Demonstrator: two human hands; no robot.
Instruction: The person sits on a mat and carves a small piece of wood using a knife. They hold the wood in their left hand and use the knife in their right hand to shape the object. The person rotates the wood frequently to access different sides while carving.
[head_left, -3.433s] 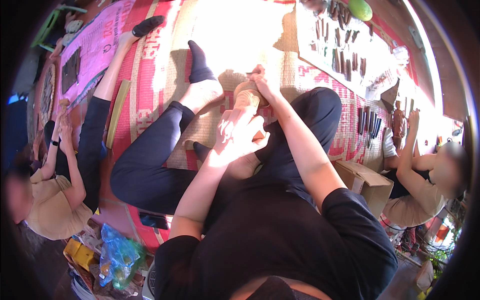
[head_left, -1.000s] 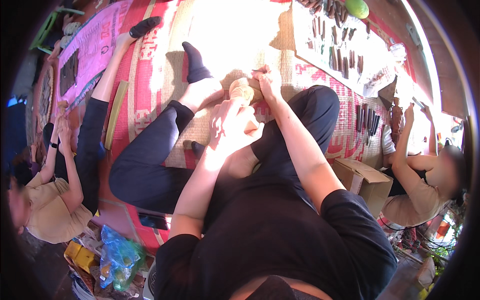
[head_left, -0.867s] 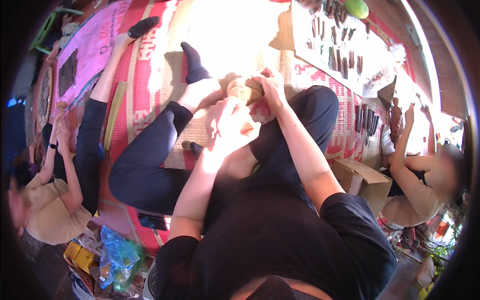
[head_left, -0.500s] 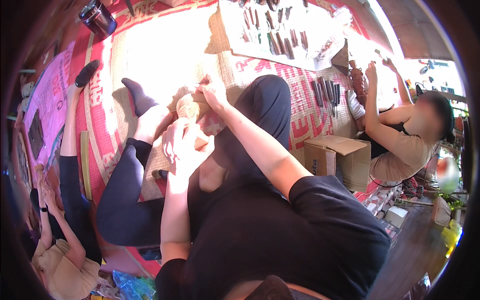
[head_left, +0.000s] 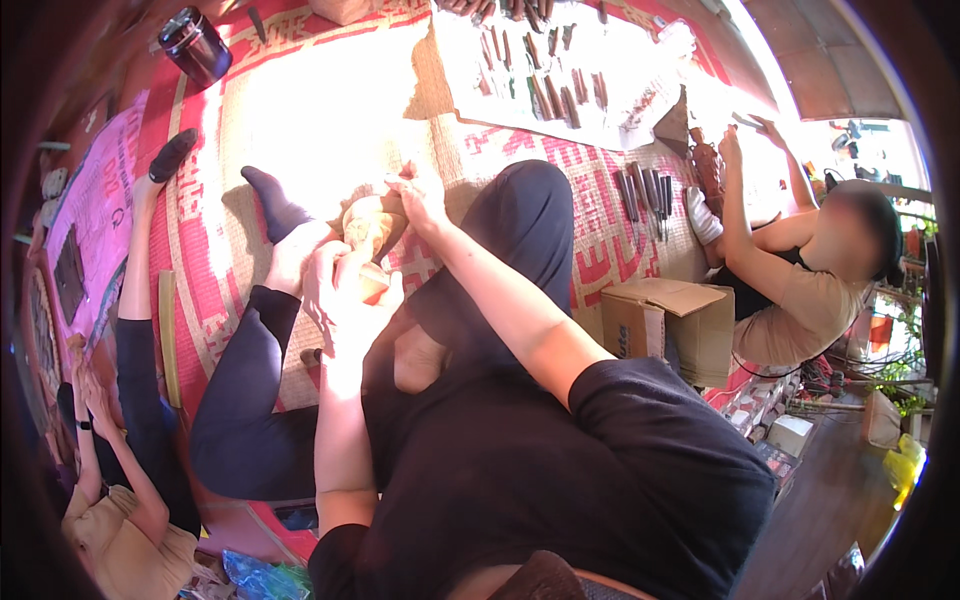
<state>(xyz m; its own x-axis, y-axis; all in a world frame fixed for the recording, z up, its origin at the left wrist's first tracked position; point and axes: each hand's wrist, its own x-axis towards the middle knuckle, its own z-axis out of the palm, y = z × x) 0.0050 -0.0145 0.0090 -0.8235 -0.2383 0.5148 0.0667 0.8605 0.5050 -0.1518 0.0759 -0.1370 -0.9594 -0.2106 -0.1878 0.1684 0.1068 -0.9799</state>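
Note:
A pale wooden carving [head_left: 372, 224] with a rounded top stands out between my hands, close to my bent legs. Wrapped around its lower part is my left hand [head_left: 345, 300], fingers closed on it. At its upper right edge, my right hand [head_left: 418, 196] is pinched shut. Whatever thin thing sits in that pinch is too small and washed out by sunlight to name. The carving's underside is hidden behind my left hand.
Carving tools lie in rows on a white sheet [head_left: 610, 105], with several more tools [head_left: 645, 190] on the patterned mat [head_left: 600, 270]. A cardboard box [head_left: 665, 325] stands at right. Co-workers sit at both sides, one beside a brown carving [head_left: 706, 165]. A dark canister [head_left: 196, 48] stands far left.
My left hand has moved slightly left and tilted the carving, so more of its carved surface shows. The right hand stays pinched by its upper edge. The whole view has shifted a little.

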